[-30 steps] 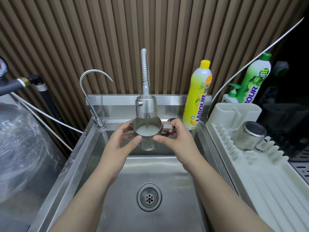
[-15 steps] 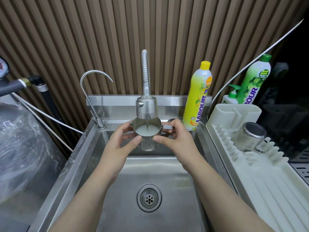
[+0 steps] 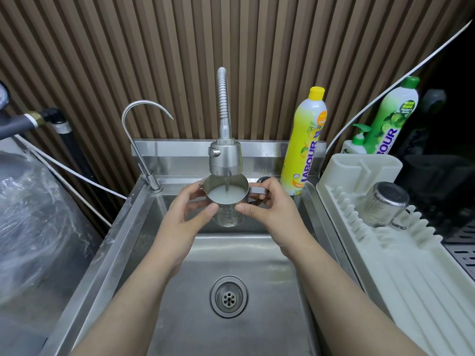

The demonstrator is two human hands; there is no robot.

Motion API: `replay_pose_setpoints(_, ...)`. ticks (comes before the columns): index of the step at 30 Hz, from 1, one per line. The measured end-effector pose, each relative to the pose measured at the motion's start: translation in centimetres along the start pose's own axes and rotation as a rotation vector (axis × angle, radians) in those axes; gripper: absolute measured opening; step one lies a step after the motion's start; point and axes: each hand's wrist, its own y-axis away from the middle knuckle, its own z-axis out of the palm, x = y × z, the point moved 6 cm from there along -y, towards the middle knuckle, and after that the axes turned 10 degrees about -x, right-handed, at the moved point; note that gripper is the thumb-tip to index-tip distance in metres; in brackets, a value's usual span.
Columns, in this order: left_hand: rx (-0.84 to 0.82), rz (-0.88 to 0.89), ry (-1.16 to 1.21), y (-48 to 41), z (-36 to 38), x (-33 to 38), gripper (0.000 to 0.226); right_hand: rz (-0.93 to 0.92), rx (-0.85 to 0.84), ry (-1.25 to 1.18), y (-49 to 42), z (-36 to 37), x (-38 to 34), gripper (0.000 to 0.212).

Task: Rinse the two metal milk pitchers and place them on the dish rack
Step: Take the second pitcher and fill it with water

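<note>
1 steel pitcher [image 3: 227, 209], milky water inside

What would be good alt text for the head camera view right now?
Two bare hands, left hand and right hand, hold a metal milk pitcher of cloudy water under the running faucet above a steel sink. A second pitcher sits upside down on the white dish rack at right.
</note>
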Motion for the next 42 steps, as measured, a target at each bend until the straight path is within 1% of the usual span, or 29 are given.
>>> replay_pose_setpoints(15, -0.007, -0.004, 0.015, -0.01, 0.23, 0.00, 0.045, -0.011, 0.002, -0.020, -0.15, -0.15, 0.40, 0.038)
replay_pose_setpoints(31, 0.001, -0.019, 0.016, 0.10, 0.11, 0.02, 0.048, -0.018, -0.006, -0.023, -0.22, -0.11, 0.51, 0.036)
replay_pose_setpoints(42, 0.000, -0.011, 0.016, 0.01, 0.37, 0.34, 0.045, -0.012, 0.005, -0.031, -0.16, -0.26, 0.44, 0.035)
